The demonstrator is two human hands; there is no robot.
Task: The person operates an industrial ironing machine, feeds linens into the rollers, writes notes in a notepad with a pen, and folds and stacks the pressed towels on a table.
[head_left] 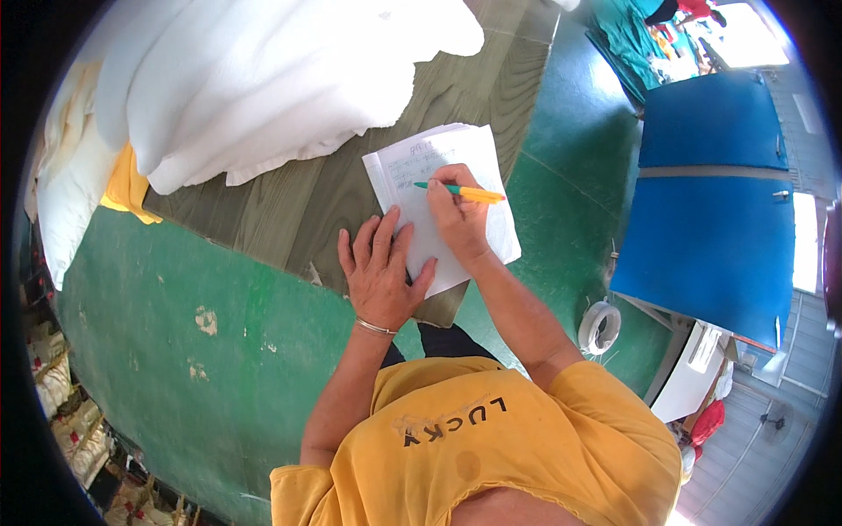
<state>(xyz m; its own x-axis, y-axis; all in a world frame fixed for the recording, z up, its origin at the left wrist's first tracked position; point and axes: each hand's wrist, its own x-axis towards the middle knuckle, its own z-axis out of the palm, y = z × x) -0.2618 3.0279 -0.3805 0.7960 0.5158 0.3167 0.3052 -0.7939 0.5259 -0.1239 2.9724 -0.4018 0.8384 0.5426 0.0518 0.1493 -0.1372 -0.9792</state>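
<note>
A pad of white paper [438,237] with handwriting near its top lies at the corner of a wood-grain table [289,215]. My right hand [458,219] grips a yellow pen with a green front end [478,194], its tip on or just over the page by the written lines. My left hand [381,267] lies flat with fingers spread, partly on the table and partly across the pad's lower left edge. A thin bracelet circles that wrist.
White cloth [289,79] is heaped over the table's far left part, with yellow cloth [129,184] hanging at the edge. Blue panels [706,245] stand at the right. A pale coil [599,328] rests on the green floor [175,289]. Bundled goods [79,430] line the lower left.
</note>
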